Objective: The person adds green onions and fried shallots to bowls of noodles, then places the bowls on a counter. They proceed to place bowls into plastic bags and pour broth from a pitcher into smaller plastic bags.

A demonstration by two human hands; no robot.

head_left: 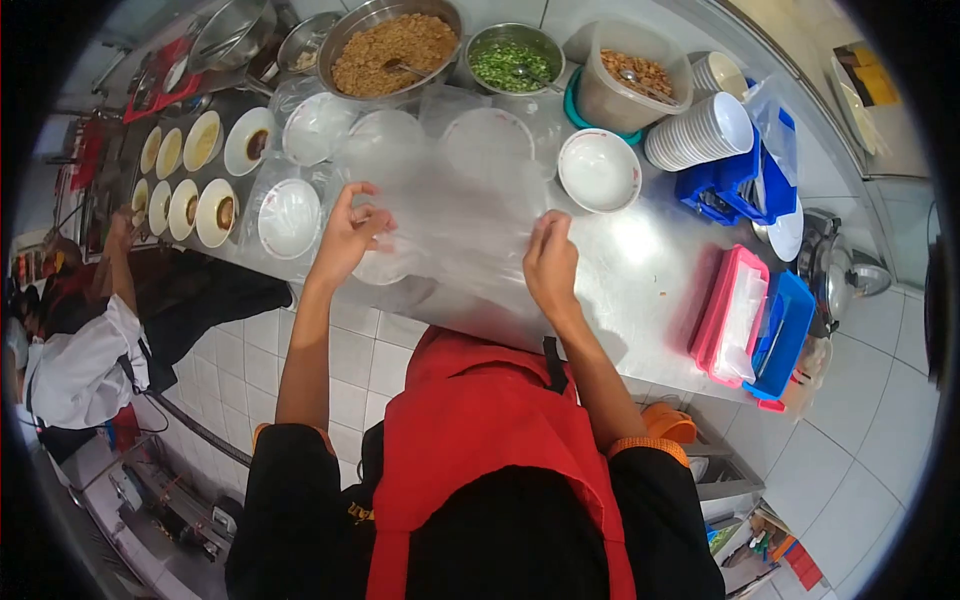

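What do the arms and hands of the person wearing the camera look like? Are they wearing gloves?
No gloves: the left hand and right hand are bare. Both arms wear short black fabric sleeves edged with narrow orange trim. Below the sleeves, the forearms are bare, with no watch visible.

Left fingers [372,217] loosely curled, right fingers [549,235] bunched.

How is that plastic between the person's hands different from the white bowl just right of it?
The plastic is see-through; the bowl is opaque white. The plastic is spread between the left hand and right hand; the bowl rests on the counter, untouched. The plastic looks filmy and blurred; the bowl is sharper, with a firm round rim. Both are pale.
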